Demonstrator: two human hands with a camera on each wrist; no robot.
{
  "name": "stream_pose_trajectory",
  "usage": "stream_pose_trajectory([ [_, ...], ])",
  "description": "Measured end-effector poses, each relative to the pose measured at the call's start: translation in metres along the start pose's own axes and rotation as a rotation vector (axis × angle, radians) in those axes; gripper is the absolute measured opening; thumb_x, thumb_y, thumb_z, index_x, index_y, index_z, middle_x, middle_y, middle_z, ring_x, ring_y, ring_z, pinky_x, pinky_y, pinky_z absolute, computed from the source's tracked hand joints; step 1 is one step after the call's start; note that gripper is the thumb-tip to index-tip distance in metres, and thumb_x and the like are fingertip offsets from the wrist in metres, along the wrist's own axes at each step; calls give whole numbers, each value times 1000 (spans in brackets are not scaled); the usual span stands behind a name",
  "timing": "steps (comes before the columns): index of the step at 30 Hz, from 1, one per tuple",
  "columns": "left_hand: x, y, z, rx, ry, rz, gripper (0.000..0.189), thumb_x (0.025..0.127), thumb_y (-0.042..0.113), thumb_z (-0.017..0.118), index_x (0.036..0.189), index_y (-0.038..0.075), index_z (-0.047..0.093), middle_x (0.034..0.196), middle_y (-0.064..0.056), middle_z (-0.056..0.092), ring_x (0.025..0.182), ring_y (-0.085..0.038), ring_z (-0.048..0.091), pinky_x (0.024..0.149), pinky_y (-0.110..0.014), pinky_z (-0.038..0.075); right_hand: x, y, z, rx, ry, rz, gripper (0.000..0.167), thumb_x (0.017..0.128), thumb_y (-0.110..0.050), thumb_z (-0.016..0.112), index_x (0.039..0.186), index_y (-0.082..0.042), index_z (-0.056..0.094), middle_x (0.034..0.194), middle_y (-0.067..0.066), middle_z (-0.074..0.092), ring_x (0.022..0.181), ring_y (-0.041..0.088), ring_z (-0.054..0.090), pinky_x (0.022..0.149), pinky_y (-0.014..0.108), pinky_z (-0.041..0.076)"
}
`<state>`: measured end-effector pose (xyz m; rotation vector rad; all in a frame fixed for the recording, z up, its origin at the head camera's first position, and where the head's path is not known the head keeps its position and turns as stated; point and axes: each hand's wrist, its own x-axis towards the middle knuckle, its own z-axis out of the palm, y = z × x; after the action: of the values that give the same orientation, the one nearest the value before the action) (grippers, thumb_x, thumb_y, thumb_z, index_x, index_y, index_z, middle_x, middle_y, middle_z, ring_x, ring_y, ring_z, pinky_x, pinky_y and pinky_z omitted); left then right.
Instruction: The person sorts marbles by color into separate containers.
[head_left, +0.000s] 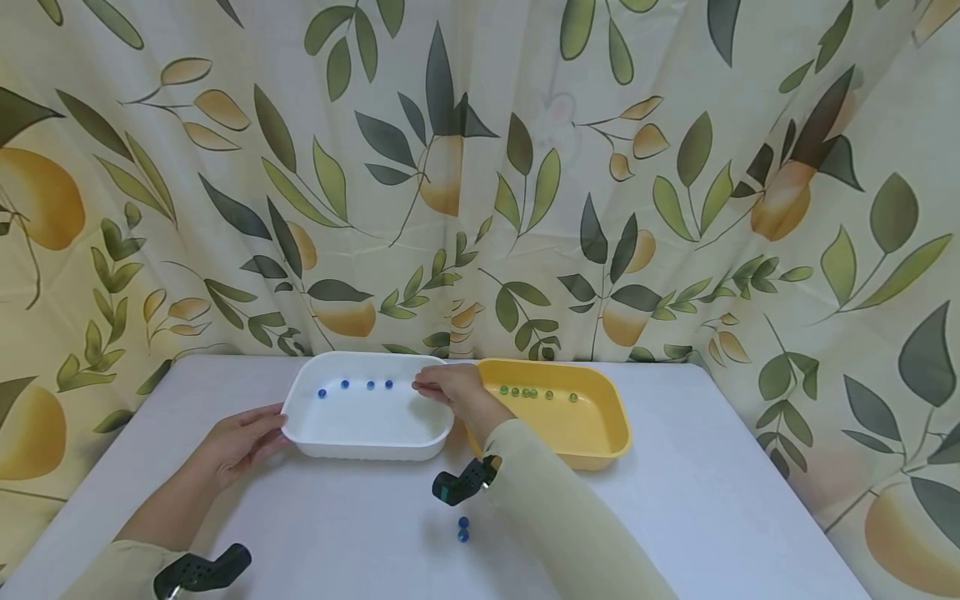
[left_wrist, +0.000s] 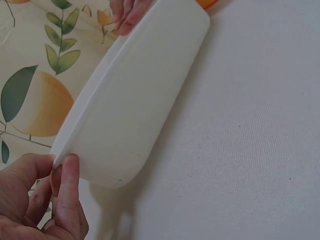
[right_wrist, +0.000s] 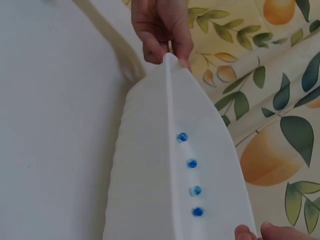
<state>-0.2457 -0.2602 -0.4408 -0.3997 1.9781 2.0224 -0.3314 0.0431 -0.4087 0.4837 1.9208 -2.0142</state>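
Note:
My left hand (head_left: 243, 442) pinches the left end of a white plastic tray (head_left: 367, 450), thumb and fingers at its rim. In the left wrist view, that hand (left_wrist: 50, 195) grips the rim corner. Several blue marbles (right_wrist: 192, 163) lie in a row along the far side of the tray's floor. Over the tray's right end is my right hand (head_left: 457, 387), fingers pointing left and close together. In the right wrist view its fingertips (right_wrist: 244, 232) show at the bottom edge, overlapping the far rim; I cannot tell whether they hold anything.
Right of the white tray stands a yellow tray (head_left: 600, 450) with several green marbles (head_left: 531, 392) in a row, partly behind my right wrist. Two blue marbles (head_left: 463, 529) sit on the white tablecloth (head_left: 337, 533) nearer to me. A leaf-and-fruit patterned curtain (head_left: 480, 275) hangs behind the table.

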Motion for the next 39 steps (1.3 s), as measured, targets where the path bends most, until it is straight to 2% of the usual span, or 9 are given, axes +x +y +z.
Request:
stream_pose_trajectory([
  [6,-1,-1,0,15,4,8,69,96,20,64,149,-8,29,95,9,66,81,-3,70,83,-24,59,-2,1,-4,21,-35,8,33,87,1,72,119,6,67,108,20,72,96,28,73,77,26,61],
  [10,0,-1,0,30,5,9,69,97,21,64,149,-8,29,94,10,66,81,-3,70,83,-24,59,-5,2,-9,15,-57,21,33,87,-1,72,119,6,67,107,19,72,91,24,74,78,25,61],
  [15,0,0,1,21,3,5,67,97,19,63,149,-8,30,91,9,66,80,-3,69,83,-26,60,-14,5,-18,18,-115,19,34,89,0,69,122,8,64,115,23,69,92,23,73,81,25,60],
  [22,0,0,0,25,5,1,67,97,19,64,148,-8,31,90,9,66,79,-3,69,81,-24,60,-28,12,-34,-17,-159,8,34,91,-5,68,123,7,63,103,16,73,89,19,73,79,22,60],
  [26,0,0,0,9,1,-3,68,96,19,64,148,-8,31,89,10,66,79,-3,70,82,-25,60,-37,16,-46,-47,-194,4,36,93,-7,67,126,6,62,112,20,70,90,18,73,81,23,60],
  [30,-1,1,2,9,1,-6,68,96,19,64,149,-8,30,89,9,66,79,-3,69,83,-25,60,-49,20,-60,-58,-233,-2,38,93,-9,67,128,7,60,121,24,66,94,20,73,91,30,57],
  [33,-1,2,2,15,2,-5,68,96,18,64,149,-9,30,90,9,66,79,-3,69,83,-26,60,-58,22,-70,-71,-253,-13,39,93,-11,68,127,7,60,118,22,68,98,24,72,95,33,55],
  [39,-1,1,1,38,5,-6,68,97,20,63,149,-8,29,93,8,66,79,-2,69,83,-25,59,-77,27,-85,-125,-294,-57,41,92,-16,70,125,7,61,106,16,73,98,23,72,91,32,58],
])
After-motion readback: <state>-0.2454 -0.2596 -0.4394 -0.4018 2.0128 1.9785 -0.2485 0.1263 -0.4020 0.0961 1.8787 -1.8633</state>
